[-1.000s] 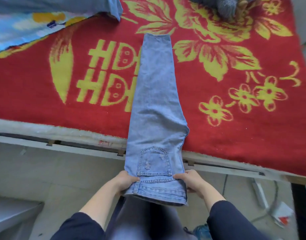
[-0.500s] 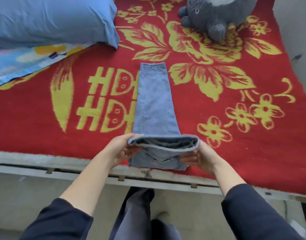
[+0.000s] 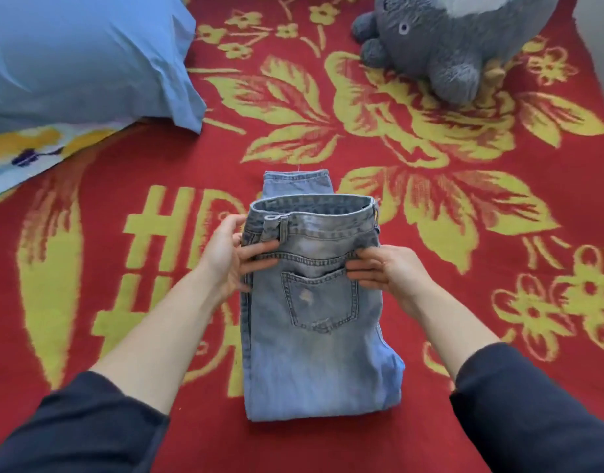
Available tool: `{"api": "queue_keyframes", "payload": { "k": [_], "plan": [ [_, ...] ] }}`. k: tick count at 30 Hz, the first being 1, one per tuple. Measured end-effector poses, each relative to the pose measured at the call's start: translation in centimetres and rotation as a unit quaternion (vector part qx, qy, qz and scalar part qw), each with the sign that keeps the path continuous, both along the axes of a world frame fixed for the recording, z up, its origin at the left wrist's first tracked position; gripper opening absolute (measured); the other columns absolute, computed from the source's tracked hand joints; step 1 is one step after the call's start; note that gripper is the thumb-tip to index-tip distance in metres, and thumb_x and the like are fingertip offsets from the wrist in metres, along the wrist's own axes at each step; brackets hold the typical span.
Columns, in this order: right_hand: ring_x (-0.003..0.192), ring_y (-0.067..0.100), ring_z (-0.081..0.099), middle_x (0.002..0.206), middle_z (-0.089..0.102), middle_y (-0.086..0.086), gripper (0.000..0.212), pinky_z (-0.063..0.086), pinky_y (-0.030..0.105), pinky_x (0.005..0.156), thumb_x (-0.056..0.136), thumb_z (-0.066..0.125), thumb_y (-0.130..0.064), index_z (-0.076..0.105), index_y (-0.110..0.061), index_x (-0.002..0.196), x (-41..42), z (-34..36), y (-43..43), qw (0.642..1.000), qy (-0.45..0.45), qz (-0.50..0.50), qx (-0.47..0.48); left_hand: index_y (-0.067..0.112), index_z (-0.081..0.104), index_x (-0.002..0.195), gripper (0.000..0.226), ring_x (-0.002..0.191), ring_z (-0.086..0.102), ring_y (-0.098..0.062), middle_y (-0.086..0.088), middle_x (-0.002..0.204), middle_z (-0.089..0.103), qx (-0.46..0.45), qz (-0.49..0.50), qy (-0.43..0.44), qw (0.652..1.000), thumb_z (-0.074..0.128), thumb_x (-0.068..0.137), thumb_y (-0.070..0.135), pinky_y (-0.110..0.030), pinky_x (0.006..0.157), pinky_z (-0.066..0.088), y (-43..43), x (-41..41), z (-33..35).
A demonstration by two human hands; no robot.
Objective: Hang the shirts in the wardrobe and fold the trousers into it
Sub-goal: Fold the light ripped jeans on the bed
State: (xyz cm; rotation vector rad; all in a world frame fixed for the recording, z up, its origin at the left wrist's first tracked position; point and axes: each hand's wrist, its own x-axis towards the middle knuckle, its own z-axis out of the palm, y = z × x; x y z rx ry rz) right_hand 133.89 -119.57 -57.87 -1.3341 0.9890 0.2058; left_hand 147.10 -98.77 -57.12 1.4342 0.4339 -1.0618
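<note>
**Bed surface, head view.** The bed point(image 3: 328, 445) is covered across the whole frame by a red blanket point(image 3: 99, 186) woven with yellow flowers, leaves and block characters.

Lying directly on the blanket:

- **Centre of the frame:** a pair of light blue jeans point(image 3: 314, 353), folded over on itself into a flat packet. The back pocket faces up and the waistband sits at the upper edge. The leg hems show just beyond the waistband.
- **Upper left:** a blue pillow point(image 3: 82, 59). It partly overlaps a printed cloth point(image 3: 24, 155) in white, blue and yellow at the left edge.
- **Upper right:** a grey plush toy point(image 3: 447, 46), cut off by the top of the frame and well apart from the jeans.
</note>
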Motion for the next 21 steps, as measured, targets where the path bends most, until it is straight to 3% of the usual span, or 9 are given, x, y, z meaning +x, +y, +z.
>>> {"api": "queue_keyframes", "payload": {
  "k": [3, 5, 7, 10, 12, 16, 18, 21],
  "plan": [
    [0.071, 0.022, 0.069, 0.093, 0.073, 0.017, 0.016, 0.052, 0.027, 0.063, 0.091, 0.057, -0.013, 0.063, -0.003, 0.102, 4.6, -0.2, -1.3, 0.999, -0.014, -0.028, -0.02, 0.022, 0.061, 0.106, 0.04, 0.102, 0.065, -0.028, 0.002, 0.096, 0.075, -0.004, -0.017, -0.031, 0.999, 0.039, 0.087, 0.049, -0.06, 0.101, 0.029, -2.1, 4.5, -0.1],
    [0.077, 0.021, 0.069, 0.102, 0.072, 0.015, 0.023, 0.052, 0.024, 0.061, 0.091, 0.058, -0.012, 0.059, -0.006, 0.113, 6.7, -0.8, -1.9, 0.998, -0.04, -0.036, -0.031, 0.023, 0.055, 0.122, 0.048, 0.108, 0.062, -0.023, 0.002, 0.104, 0.073, -0.013, -0.009, -0.083, 0.996, 0.044, 0.084, 0.05, -0.056, 0.102, 0.031, -3.1, 6.7, -0.9],
    [0.095, 0.02, 0.066, 0.115, 0.066, 0.01, 0.054, 0.051, 0.025, 0.067, 0.089, 0.061, -0.007, 0.042, -0.013, 0.14, 7.7, -2.3, -2.1, 0.997, -0.06, -0.028, -0.036, 0.03, 0.031, 0.145, 0.076, 0.122, 0.053, -0.017, 0.003, 0.127, 0.062, -0.002, -0.002, -0.152, 0.988, 0.054, 0.076, 0.051, -0.05, 0.104, 0.032, -3.8, 7.6, -2.6],
    [0.127, 0.017, 0.05, 0.142, 0.048, 0.003, 0.078, 0.046, 0.03, 0.095, 0.086, 0.064, -0.008, 0.023, -0.022, 0.152, 5.7, -5.3, -0.6, 0.984, -0.032, 0.1, -0.143, 0.041, 0.0, 0.15, 0.093, 0.144, 0.021, -0.01, 0.004, 0.158, 0.022, 0.054, -0.092, -0.266, 0.958, 0.059, 0.078, 0.044, -0.044, 0.116, 0.022, -3.2, 4.8, -6.3],
    [0.139, 0.014, 0.035, 0.153, 0.035, -0.003, 0.08, 0.032, 0.03, 0.11, 0.085, 0.064, -0.019, 0.022, -0.025, 0.153, 2.6, -7.4, 0.9, 0.938, 0.005, 0.238, -0.252, 0.038, -0.007, 0.149, 0.092, 0.147, -0.002, -0.008, 0.006, 0.161, 0.001, 0.13, -0.227, -0.351, 0.899, 0.051, 0.079, 0.052, -0.04, 0.12, 0.009, -1.5, 0.4, -9.2],
    [0.149, 0.015, 0.003, 0.161, 0.008, -0.002, 0.083, 0.011, 0.036, 0.121, 0.08, 0.046, -0.05, 0.016, -0.024, 0.153, -3.4, -10.9, 3.2, 0.811, 0.011, 0.436, -0.389, 0.037, -0.021, 0.145, 0.08, 0.142, -0.027, -0.011, 0.005, 0.155, -0.027, 0.225, -0.464, -0.448, 0.73, 0.021, 0.083, 0.066, -0.036, 0.119, -0.006, 2.2, -8.2, -13.6],
    [0.148, 0.019, 0.004, 0.16, 0.007, 0.0, 0.087, 0.01, 0.037, 0.121, 0.077, 0.04, -0.062, 0.019, -0.024, 0.153, -6.4, -12.0, 3.5, 0.75, 0.008, 0.495, -0.44, 0.029, -0.012, 0.15, 0.081, 0.146, -0.014, -0.017, 0.0, 0.158, -0.017, 0.233, -0.508, -0.49, 0.669, 0.026, 0.087, 0.062, -0.038, 0.116, 0.003, 3.6, -11.6, -15.2],
    [0.145, 0.027, 0.024, 0.158, 0.019, 0.008, 0.098, 0.019, 0.04, 0.114, 0.07, 0.05, -0.07, 0.025, -0.021, 0.152, -10.1, -12.8, 3.2, 0.674, -0.019, 0.56, -0.482, 0.016, 0.011, 0.153, 0.08, 0.146, 0.009, -0.027, -0.012, 0.159, 0.003, 0.244, -0.53, -0.519, 0.625, 0.033, 0.09, 0.061, -0.038, 0.113, 0.01, 5.2, -14.8, -16.3]
  ]
}}
